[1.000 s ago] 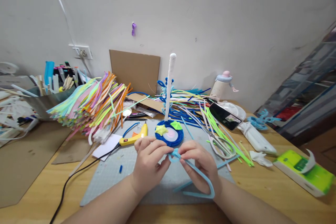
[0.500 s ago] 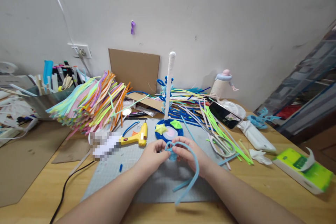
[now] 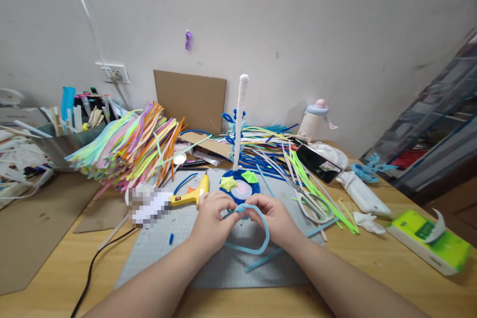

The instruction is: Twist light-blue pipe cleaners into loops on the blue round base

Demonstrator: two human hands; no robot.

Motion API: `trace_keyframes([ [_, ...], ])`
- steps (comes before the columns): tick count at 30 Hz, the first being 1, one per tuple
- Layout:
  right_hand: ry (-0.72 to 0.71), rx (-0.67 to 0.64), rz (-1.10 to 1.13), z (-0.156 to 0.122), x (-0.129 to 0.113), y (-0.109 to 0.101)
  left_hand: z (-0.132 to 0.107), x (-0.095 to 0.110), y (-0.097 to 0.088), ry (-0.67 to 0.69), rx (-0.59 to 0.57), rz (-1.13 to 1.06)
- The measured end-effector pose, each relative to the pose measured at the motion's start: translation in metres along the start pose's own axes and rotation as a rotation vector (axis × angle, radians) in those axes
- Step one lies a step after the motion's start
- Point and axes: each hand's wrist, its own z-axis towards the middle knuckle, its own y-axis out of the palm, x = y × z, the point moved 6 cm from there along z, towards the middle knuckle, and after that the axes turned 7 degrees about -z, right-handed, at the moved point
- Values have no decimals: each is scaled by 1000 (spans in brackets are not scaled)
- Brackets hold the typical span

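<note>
My left hand (image 3: 213,218) and my right hand (image 3: 271,218) meet over a grey cutting mat (image 3: 156,253), both pinching one light blue pipe cleaner (image 3: 257,248). It arcs from my fingertips round to the right and loops back under my hands. A second light blue pipe cleaner (image 3: 261,261) lies on the mat below it. Just behind my hands stands a blue round base (image 3: 240,190) with a yellow star, a green leaf and a tall white wrapped stem (image 3: 240,119).
A yellow glue gun (image 3: 190,196) lies left of my hands, its black cord trailing off the front edge. Piles of coloured pipe cleaners (image 3: 126,149) fill the back. Scissors (image 3: 315,203), a phone (image 3: 319,164) and a green tissue pack (image 3: 428,241) lie to the right.
Both hands twisted the light blue pipe cleaner: its long loop swung from my right wrist side up and round into a curve beneath my hands. My hands moved slightly farther from me.
</note>
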Motion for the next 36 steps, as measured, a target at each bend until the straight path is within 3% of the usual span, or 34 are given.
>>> trace_keyframes([
  [5,6,47,-59,-2,-2,-2,1,4,0,20,-49,-22],
  [11,60,11,-38,-2,5,-1,1,6,3,54,-131,-20],
  [19,101,22,-23,-2,5,-3,-2,1,7,-17,-111,-30],
  [22,158,-25,89,0,8,0,0,-6,6,-85,-92,-116],
  [27,197,-55,322,4,16,1,2,-26,10,-292,-100,-462],
  [36,141,-43,139,1,8,2,-1,-30,15,-368,-134,-545],
])
